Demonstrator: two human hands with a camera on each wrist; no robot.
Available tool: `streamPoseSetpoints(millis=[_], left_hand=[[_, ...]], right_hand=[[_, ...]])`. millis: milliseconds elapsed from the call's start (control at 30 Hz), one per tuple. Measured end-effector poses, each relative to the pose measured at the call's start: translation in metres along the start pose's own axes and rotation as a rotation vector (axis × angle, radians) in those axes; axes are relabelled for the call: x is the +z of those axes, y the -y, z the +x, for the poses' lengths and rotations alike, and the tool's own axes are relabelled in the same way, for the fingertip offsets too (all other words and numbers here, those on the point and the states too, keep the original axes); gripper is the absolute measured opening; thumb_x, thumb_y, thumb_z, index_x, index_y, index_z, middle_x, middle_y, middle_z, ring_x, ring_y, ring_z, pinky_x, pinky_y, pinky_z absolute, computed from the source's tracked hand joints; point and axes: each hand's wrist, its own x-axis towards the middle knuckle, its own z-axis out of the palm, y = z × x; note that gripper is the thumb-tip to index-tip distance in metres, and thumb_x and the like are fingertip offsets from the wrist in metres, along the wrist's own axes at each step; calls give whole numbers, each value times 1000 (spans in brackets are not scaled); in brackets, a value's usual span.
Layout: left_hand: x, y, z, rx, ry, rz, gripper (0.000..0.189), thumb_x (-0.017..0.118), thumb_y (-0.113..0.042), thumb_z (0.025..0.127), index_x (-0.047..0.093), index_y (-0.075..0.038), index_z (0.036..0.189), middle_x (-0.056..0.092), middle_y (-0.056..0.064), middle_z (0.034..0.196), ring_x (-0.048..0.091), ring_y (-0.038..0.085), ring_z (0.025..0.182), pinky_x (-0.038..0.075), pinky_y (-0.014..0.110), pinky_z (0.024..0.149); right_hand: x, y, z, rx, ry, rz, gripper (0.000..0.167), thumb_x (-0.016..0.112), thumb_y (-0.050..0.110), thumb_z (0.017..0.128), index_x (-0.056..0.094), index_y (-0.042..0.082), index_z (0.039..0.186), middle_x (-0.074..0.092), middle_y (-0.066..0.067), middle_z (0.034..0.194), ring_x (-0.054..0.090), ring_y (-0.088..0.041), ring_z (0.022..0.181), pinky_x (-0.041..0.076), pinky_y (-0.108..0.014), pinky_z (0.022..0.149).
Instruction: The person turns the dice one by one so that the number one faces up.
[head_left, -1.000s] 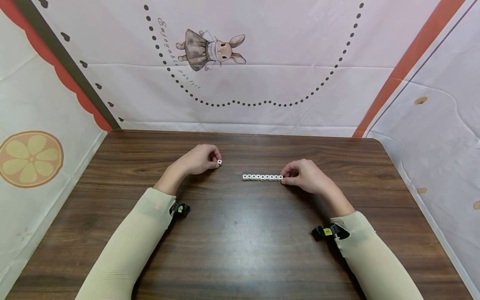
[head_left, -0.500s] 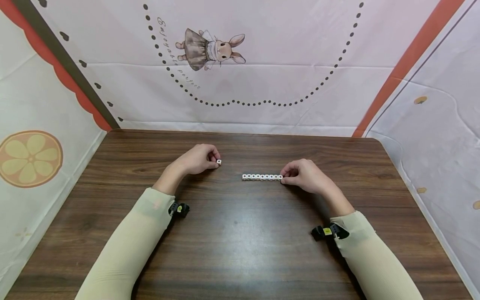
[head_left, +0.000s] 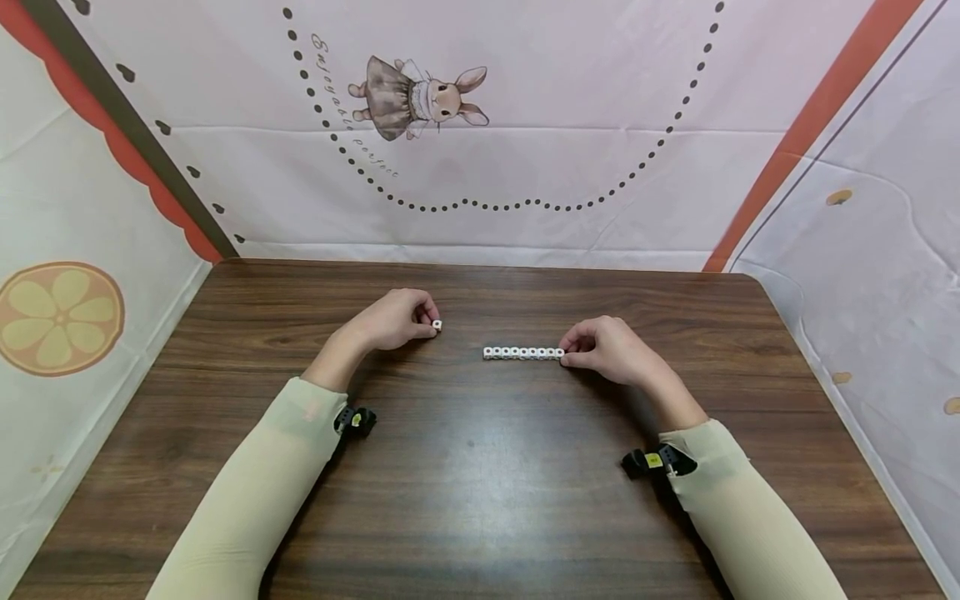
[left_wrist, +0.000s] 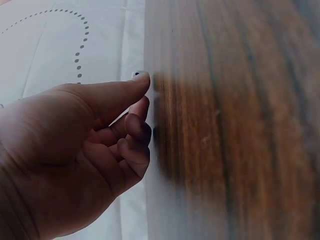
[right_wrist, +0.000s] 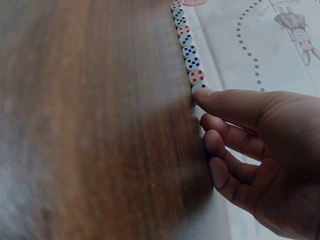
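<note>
A straight row of several small white dice (head_left: 522,353) lies on the brown wood-grain table (head_left: 480,500), each with a dark dot on top. At its right end my right hand (head_left: 611,350) pinches the last die (right_wrist: 199,88) between thumb and finger. Red and blue pips show along the row's near side in the right wrist view. Off to the left and slightly farther back, my left hand (head_left: 393,319) pinches a single die (head_left: 437,325), apart from the row. In the left wrist view my thumb hides most of that die, with just a corner and a blue pip showing.
A pale printed cloth with a rabbit figure (head_left: 420,98) hangs behind the table's back edge. More cloth stands along the left and right sides, one with an orange-slice print (head_left: 60,319). Black wrist cameras (head_left: 362,422) sit at both sleeve cuffs.
</note>
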Motion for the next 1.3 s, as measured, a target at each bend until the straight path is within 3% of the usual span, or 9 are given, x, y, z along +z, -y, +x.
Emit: streamPoseSetpoints(millis=[367, 1300], left_hand=[[2, -13, -1, 17, 15, -8, 12, 80, -13, 97, 69, -8, 102, 66, 3, 93, 61, 19, 88, 48, 38, 85], [24, -42, 3, 120, 95, 22, 16, 83, -13, 94, 68, -11, 96, 65, -1, 87, 59, 14, 81, 49, 34, 80]], right_hand=[[-2, 1, 0, 5, -1, -4, 9, 85, 15, 93, 80, 12, 99, 74, 6, 85, 64, -14, 78, 51, -37, 75], [-1, 0, 1, 6, 3, 1, 9, 85, 15, 92, 80, 12, 98, 74, 6, 85, 64, -13, 78, 50, -35, 74]])
